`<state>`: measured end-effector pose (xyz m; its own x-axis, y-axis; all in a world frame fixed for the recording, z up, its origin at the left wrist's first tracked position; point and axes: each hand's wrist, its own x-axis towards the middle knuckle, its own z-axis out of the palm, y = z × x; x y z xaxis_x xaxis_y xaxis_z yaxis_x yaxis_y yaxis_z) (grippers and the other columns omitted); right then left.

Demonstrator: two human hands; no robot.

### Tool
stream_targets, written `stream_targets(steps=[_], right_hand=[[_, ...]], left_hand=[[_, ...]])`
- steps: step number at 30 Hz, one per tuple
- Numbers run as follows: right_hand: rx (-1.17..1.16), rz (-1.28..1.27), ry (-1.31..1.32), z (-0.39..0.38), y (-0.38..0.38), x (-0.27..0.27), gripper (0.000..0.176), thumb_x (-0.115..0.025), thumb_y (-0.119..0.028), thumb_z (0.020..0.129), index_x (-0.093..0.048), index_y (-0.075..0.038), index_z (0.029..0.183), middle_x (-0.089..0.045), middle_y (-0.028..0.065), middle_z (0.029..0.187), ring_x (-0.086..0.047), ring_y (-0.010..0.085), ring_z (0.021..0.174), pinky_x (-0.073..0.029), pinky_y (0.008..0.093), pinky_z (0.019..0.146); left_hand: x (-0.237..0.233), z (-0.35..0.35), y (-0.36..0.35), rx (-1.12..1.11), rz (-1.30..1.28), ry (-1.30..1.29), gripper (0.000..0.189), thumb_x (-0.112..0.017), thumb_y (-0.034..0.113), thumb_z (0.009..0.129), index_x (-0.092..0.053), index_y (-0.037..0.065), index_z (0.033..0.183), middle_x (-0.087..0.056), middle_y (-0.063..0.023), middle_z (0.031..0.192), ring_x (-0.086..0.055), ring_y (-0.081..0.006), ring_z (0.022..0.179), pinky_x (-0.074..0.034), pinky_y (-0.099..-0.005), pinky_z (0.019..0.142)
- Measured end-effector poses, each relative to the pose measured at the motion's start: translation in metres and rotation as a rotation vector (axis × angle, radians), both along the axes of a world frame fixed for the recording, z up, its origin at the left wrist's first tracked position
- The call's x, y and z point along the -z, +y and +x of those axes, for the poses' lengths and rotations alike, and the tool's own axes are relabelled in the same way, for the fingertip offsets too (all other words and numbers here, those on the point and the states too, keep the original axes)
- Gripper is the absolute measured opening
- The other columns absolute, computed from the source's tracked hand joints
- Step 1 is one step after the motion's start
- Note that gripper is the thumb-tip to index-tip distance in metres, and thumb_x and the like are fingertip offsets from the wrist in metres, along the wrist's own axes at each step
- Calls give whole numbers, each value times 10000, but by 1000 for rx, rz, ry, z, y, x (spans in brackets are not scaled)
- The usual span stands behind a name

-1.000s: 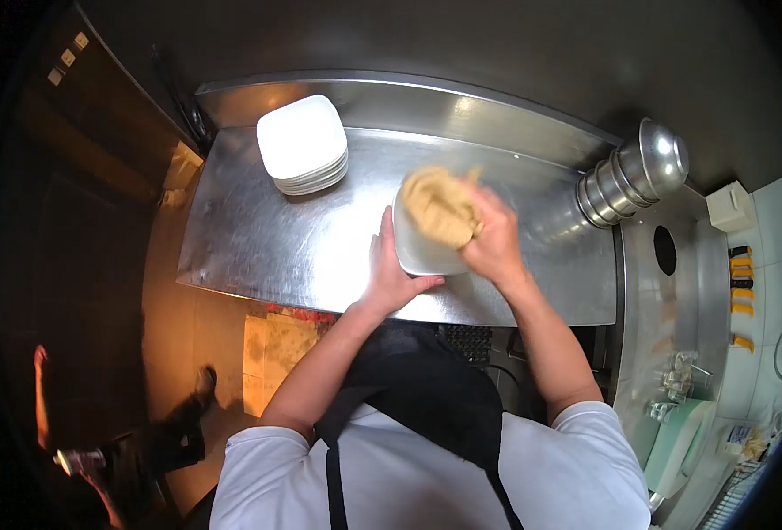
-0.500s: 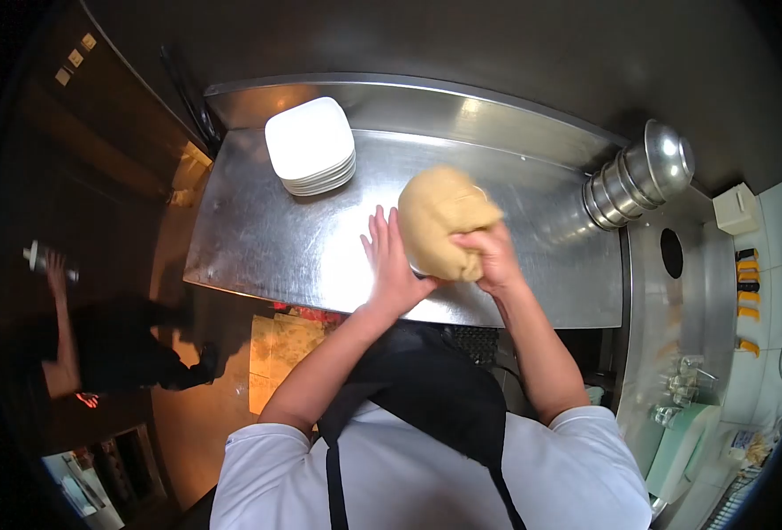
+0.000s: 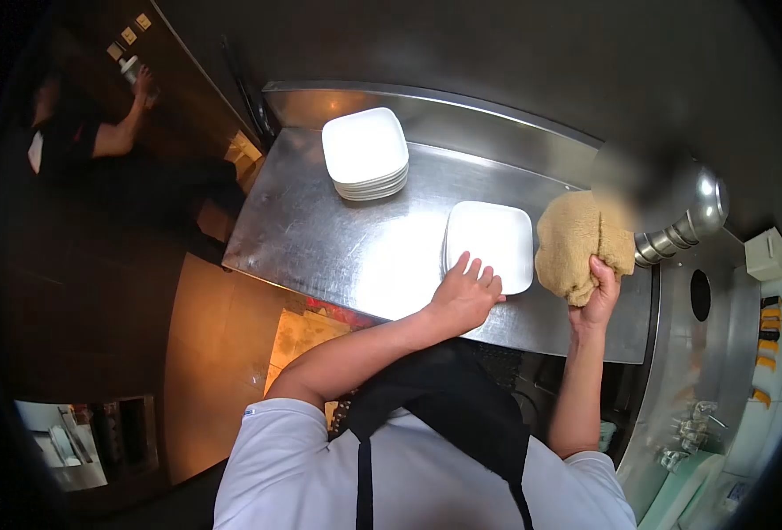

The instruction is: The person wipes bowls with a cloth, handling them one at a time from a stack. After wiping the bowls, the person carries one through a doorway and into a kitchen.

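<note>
My right hand grips a bunched tan cloth and holds it up to the right of a white square plate. That plate lies on the steel counter near its front edge. My left hand rests with spread fingers on the plate's near left corner. A stack of white square plates stands at the counter's back left, apart from both hands.
Nested steel bowls lie on their side at the counter's right end. A round hole opens in the steel surface further right. Another person stands at the far left by the wall.
My right hand lifted the cloth off the plate and carried it to the right, uncovering the plate. My left hand stayed at the plate's edge. The view shifted left; the other person moved up.
</note>
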<state>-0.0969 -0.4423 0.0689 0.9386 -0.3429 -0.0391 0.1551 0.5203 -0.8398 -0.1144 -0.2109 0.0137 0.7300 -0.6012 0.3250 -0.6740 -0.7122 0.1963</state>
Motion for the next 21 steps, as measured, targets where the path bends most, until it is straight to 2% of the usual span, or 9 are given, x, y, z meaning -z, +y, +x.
stream_targets(steps=[1,2,5,8,11,14,17,18,21], right_hand=[[32,-50,13,-1,0,2,518,-643,-51,840,-513,24,1336,-622,126,1231,-644,249,1102,-536,372,945],[64,-100,27,-1,-1,3,510,-652,-42,832,-525,27,1322,-624,124,1225,-644,244,1096,-531,368,944],[104,-127,64,-3,4,1,497,-662,-34,829,-537,28,1307,-629,119,1215,-647,238,1084,-527,362,938],[103,-103,94,-6,3,10,496,-661,-35,835,-534,27,1311,-631,117,1216,-650,241,1082,-528,361,935],[113,-82,100,-9,4,21,498,-662,-39,840,-530,29,1315,-630,118,1221,-651,244,1083,-529,361,935],[116,-67,102,-12,7,20,507,-667,-44,841,-524,31,1322,-627,120,1232,-649,246,1092,-528,361,939],[109,-66,93,-12,9,22,478,-659,-56,858,-530,28,1311,-632,120,1218,-653,244,1083,-540,361,925],[116,-71,89,-11,8,21,462,-654,-62,867,-534,26,1304,-636,120,1208,-656,243,1076,-547,361,916],[120,-121,72,-13,8,14,468,-667,-57,856,-540,27,1298,-643,114,1197,-660,240,1068,-546,358,917]], left_hand=[[-4,1,0,23,-48,43,316,-600,311,946,-678,9,898,-693,-177,910,-659,-362,918,-443,-533,947],[-2,3,1,44,-105,-98,277,-627,286,924,-629,39,796,-649,-130,793,-636,-309,798,-468,-448,819],[3,5,3,71,-167,-4,245,-640,255,911,-637,33,808,-642,-128,784,-638,-295,793,-471,-415,815],[2,10,12,109,-72,-2,202,-635,237,908,-608,37,905,-637,-98,874,-629,-246,873,-478,-377,812],[2,16,20,122,-7,1,191,-632,213,896,-615,29,942,-641,-124,960,-622,-271,921,-473,-437,863],[-1,8,14,29,141,-49,287,-623,191,884,-627,1,1099,-634,-190,1159,-611,-350,1072,-433,-542,963],[-14,-1,-11,-58,100,-105,454,-603,171,868,-575,-26,1277,-553,-263,1349,-552,-449,1211,-359,-640,1029],[-16,-2,-19,-94,145,16,528,-571,161,872,-518,-63,1348,-547,-302,1360,-523,-484,1264,-361,-655,1034],[5,1,-32,-70,193,131,491,-534,141,882,-524,-96,1311,-591,-309,1285,-573,-469,1190,-404,-631,997]])
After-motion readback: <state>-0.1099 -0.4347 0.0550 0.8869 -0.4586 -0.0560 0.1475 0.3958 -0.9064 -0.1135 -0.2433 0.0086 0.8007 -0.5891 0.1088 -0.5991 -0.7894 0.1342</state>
